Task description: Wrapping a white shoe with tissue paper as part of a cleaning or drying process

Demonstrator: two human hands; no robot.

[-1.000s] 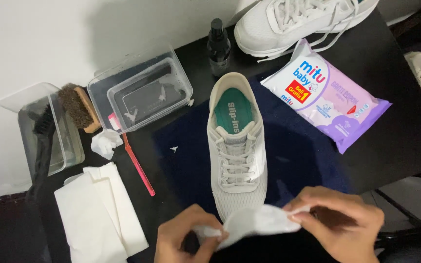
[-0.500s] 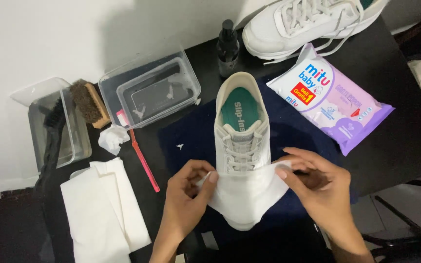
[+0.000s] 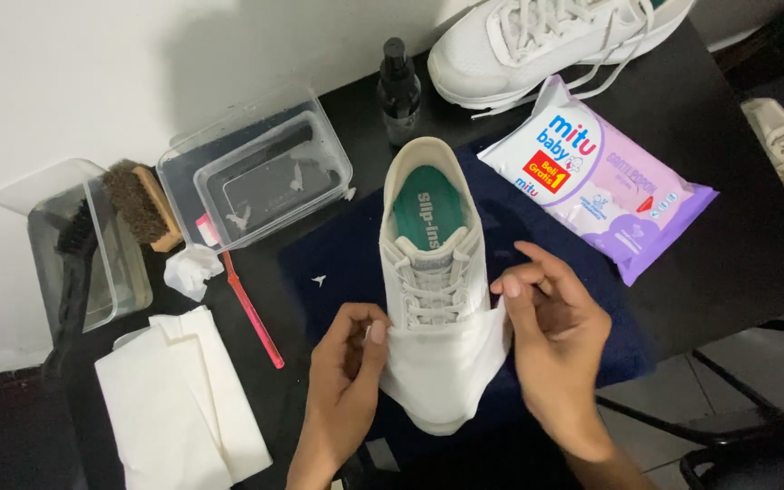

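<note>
A white sneaker (image 3: 428, 245) with a green insole lies toe toward me on a dark blue cloth (image 3: 347, 263). A white wet wipe (image 3: 442, 367) is draped over its toe. My left hand (image 3: 342, 381) pinches the wipe's left edge against the shoe. My right hand (image 3: 555, 349) presses the wipe's right edge onto the other side of the toe, fingers bent over it.
A purple and white wipes pack (image 3: 601, 186) lies to the right. A second white sneaker (image 3: 537, 41) and a dark spray bottle (image 3: 398, 91) sit at the back. Clear plastic boxes (image 3: 256, 177), brushes (image 3: 142, 204), a red toothbrush (image 3: 251, 313) and white tissues (image 3: 179, 399) lie at left.
The wipe, held stretched between both hands near me a second ago, now lies over the shoe's toe. Both hands have moved forward and closed in on the shoe's sides.
</note>
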